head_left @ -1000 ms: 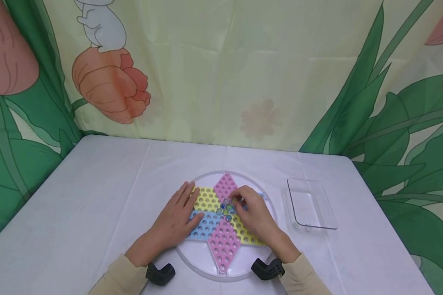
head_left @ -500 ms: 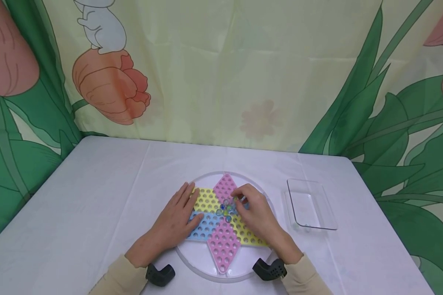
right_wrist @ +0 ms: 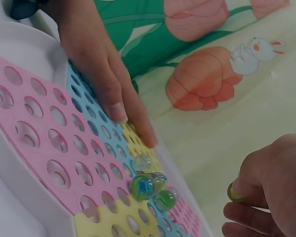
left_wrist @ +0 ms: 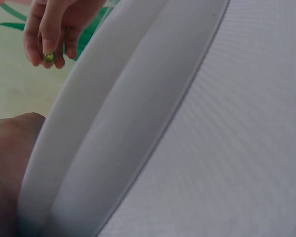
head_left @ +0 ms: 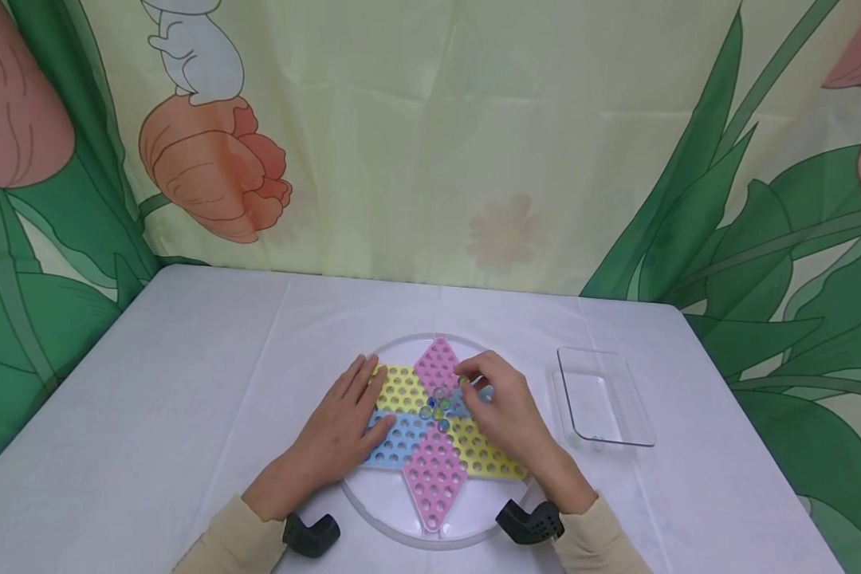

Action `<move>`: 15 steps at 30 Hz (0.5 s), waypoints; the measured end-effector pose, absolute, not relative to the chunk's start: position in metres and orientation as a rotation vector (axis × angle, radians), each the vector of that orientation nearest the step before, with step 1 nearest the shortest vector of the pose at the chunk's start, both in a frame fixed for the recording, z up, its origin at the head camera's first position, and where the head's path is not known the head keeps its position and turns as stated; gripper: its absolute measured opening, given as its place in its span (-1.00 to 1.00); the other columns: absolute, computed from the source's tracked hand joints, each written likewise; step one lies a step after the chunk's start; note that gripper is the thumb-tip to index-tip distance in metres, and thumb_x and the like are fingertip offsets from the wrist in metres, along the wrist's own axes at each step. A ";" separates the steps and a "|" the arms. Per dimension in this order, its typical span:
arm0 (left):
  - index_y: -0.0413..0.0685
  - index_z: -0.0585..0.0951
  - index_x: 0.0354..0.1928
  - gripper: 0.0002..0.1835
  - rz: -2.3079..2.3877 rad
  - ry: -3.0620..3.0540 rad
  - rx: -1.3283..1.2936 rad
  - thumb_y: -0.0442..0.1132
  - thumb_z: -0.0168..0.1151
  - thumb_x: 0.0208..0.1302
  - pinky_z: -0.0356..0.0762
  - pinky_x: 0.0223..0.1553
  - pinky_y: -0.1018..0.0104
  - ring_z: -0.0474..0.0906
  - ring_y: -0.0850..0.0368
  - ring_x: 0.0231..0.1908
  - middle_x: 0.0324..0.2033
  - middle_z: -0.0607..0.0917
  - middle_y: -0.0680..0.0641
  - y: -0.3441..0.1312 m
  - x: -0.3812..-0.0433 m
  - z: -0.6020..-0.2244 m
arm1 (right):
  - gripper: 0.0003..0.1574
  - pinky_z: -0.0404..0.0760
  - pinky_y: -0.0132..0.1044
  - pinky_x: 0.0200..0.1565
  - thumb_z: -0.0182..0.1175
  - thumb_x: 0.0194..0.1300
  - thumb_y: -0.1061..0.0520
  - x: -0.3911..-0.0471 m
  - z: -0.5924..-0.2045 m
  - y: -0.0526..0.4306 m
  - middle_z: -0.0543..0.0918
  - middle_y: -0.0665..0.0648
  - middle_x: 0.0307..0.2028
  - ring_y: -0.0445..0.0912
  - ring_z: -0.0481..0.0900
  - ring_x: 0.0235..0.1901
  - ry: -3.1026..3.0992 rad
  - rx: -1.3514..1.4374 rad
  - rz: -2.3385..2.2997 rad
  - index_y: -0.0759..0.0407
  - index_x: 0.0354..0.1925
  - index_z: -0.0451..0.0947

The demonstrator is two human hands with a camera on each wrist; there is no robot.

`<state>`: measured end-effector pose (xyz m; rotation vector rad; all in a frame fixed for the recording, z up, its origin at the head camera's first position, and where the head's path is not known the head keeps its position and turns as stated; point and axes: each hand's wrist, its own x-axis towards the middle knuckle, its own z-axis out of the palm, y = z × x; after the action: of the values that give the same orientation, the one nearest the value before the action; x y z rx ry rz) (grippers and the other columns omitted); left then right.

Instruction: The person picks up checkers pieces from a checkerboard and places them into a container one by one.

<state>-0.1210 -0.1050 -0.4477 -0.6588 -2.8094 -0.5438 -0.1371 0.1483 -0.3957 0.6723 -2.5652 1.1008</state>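
A Chinese checkers board (head_left: 434,482) with pink, yellow and blue points of holes sits in the middle of the table, within a round white rim. My left hand (head_left: 340,434) lies flat on its left side, fingers straight, over the yellow and blue points. Thumb and fingers of my right hand (head_left: 504,406) pinch a yellow-green glass marble (right_wrist: 235,193), raised over the board's right half. In the left wrist view the same marble (left_wrist: 50,57) shows at the fingertips. Several glass marbles (right_wrist: 143,186) cluster at the board's centre, just left of my right hand.
A clear plastic box (head_left: 617,441) stands right of the board, with small greenish shapes at its near-left corner. The white cloth-covered table (head_left: 186,383) runs back to a printed curtain (head_left: 402,159). Black wrist cameras (head_left: 312,534) sit on both wrists.
My right hand has risen and shifted slightly right, carrying the yellow-green marble away from the centre cluster. The left hand has stayed in place.
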 end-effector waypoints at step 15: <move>-0.28 0.25 0.46 -0.22 -0.548 -2.808 -0.660 0.07 0.13 0.37 0.10 0.49 -0.12 -0.03 -0.22 0.54 0.51 0.16 -0.27 -0.106 -0.120 -0.447 | -0.75 0.69 -0.27 -0.14 0.21 0.22 0.40 -0.138 -0.382 0.163 0.66 0.12 -0.19 -0.18 0.58 -0.24 -2.434 0.654 1.118 0.15 -0.16 0.61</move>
<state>-0.1200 -0.1061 -0.4472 -0.6597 -2.8082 -0.5482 -0.1378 0.1625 -0.3820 0.6536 -2.4337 1.1182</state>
